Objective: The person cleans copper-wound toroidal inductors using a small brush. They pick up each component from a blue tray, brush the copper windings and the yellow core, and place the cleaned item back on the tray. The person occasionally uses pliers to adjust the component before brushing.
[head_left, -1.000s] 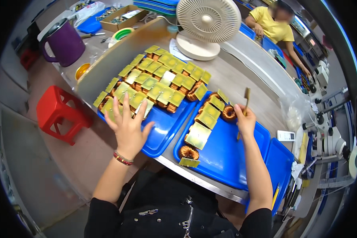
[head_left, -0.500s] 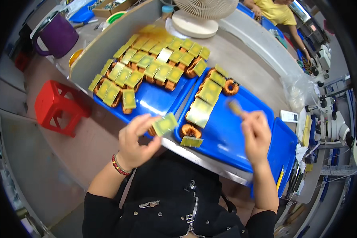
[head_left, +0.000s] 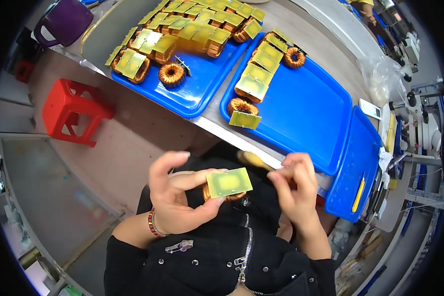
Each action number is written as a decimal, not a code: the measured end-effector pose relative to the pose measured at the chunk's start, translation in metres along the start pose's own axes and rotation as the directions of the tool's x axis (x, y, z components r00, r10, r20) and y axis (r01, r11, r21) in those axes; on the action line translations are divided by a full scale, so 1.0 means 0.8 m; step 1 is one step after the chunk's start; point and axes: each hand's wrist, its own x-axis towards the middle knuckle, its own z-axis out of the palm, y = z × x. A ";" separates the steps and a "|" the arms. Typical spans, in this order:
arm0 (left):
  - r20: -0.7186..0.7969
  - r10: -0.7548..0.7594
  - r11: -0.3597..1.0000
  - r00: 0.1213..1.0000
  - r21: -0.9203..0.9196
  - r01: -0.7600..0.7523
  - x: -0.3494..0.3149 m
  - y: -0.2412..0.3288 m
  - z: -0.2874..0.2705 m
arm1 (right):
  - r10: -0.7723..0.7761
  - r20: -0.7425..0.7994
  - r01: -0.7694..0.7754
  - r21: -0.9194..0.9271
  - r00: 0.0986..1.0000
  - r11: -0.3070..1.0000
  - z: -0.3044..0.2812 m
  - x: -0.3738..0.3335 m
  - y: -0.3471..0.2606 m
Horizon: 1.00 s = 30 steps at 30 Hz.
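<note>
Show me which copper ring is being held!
The copper ring in the left hand, mostly hidden under a yellow-green board. It's off the trays; the other rings lie on the blue trays.

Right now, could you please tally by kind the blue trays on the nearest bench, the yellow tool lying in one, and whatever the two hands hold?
Blue trays: 3
Yellow tool, in the rightmost tray: 1
Copper coil with board, in the left hand: 1
Brush, in the right hand: 1
Total: 6
</note>
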 end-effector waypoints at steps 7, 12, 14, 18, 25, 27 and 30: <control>0.151 -0.404 0.642 0.902 -0.655 0.398 0.011 0.010 0.040 | -0.017 0.280 -0.253 0.892 0.960 0.374 0.026 -0.030 0.001; 0.328 -0.410 0.451 0.851 -0.738 0.502 0.015 -0.002 0.058 | -0.086 0.055 -0.005 0.870 0.995 0.493 0.034 -0.036 0.006; 0.388 -0.474 0.338 0.791 -0.749 0.570 0.015 0.004 0.069 | -0.075 -0.060 0.095 0.703 0.995 0.704 0.029 -0.039 0.009; 0.394 -0.293 0.610 0.871 -0.624 0.488 0.013 0.000 0.091 | -0.220 -0.222 0.282 0.307 0.950 0.909 0.018 -0.051 0.023; 0.600 -0.317 0.186 0.734 -0.720 0.669 0.023 -0.001 0.104 | -0.023 -0.286 0.136 0.381 0.958 0.915 0.002 -0.070 0.032; 0.592 -0.315 0.091 0.742 -0.759 0.645 0.021 -0.001 0.114 | -0.024 -0.286 0.134 0.370 0.958 0.920 -0.014 -0.075 0.035; 0.629 -0.306 -0.048 0.715 -0.760 0.648 0.016 -0.015 0.130 | 0.091 -0.297 0.006 0.312 0.951 0.950 -0.063 -0.088 0.047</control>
